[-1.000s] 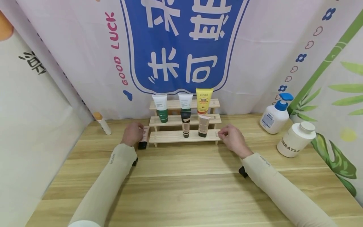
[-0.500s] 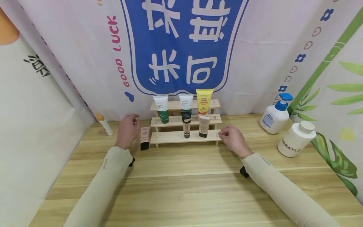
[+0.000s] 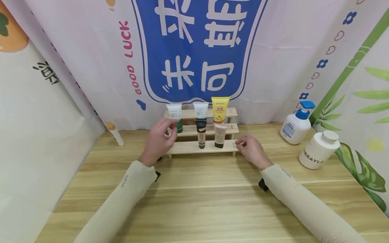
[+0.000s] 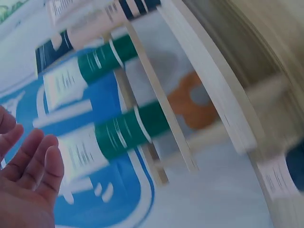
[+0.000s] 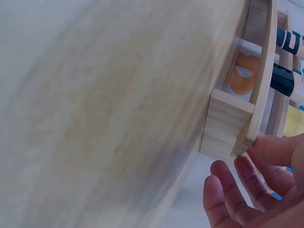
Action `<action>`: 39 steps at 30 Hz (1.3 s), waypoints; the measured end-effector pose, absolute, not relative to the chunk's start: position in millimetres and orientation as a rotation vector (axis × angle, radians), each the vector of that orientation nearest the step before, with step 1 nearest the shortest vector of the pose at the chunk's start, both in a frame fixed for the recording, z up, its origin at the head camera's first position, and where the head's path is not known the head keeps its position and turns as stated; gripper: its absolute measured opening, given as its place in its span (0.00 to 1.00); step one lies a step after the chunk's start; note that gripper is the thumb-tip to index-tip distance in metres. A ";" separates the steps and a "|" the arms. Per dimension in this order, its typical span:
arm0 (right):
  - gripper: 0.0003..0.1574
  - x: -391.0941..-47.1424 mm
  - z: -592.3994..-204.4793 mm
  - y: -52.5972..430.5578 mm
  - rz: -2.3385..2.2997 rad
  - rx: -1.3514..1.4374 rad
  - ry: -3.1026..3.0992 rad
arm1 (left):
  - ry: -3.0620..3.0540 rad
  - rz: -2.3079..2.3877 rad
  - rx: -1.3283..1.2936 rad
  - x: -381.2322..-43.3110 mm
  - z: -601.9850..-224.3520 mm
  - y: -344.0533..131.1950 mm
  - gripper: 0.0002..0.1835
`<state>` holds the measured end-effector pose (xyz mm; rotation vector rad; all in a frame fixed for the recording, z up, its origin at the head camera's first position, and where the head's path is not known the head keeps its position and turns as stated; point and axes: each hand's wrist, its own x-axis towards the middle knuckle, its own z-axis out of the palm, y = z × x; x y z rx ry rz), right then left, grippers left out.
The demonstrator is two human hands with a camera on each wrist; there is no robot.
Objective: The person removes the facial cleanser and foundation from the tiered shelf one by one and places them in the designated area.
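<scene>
Head view, left to right: one white stick with an orange cap (image 3: 114,134), on a wood-grain table (image 3: 197,202); one three-tier wooden stand (image 3: 183,147), mid-table, before a printed backdrop (image 3: 273,84). On the stand, all upright: a left white-and-green tube (image 3: 174,110), a second white-and-green tube (image 3: 201,110), a black-and-beige tube (image 3: 201,136), a pink tube (image 3: 220,135) and a yellow tube (image 3: 220,109). Far right: one pump bottle with a blue top (image 3: 295,127), one white jar (image 3: 318,151).

Left wrist view adds a pale tube with a dark cap (image 4: 277,178), by the stand's left end; in the head view the left hand (image 3: 158,143) covers nearly all of it. Right wrist view adds, close up, the foot block (image 5: 225,121) under the lowest shelf's right end.

Left hand: enters from the lower left, raised before the stand's left end, fingertips beside the left white-and-green tube. Fingers bent and parted, a narrow gap between thumb and forefinger, nothing held; contact with the tube cannot be told.

Right hand (image 3: 251,151): enters from the lower right, low at the stand's right end. Thumb and forefinger pinch the lowest shelf's end; remaining fingers loosely bent, spread apart.
</scene>
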<state>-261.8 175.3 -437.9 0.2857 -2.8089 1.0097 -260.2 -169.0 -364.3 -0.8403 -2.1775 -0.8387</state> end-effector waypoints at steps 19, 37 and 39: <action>0.11 -262.4 -439.6 177.5 1.056 0.231 -2.854 | -2.326 -0.812 -0.862 -271.8 -380.3 -116.8 0.24; 0.10 -263.7 -440.9 178.3 1.087 0.225 -2.843 | -2.268 -0.998 -0.808 -274.3 -415.8 -98.0 0.30; 0.10 -262.9 -440.6 178.6 1.093 0.211 -2.853 | -2.236 -1.001 -0.821 -272.7 -415.5 -97.4 0.30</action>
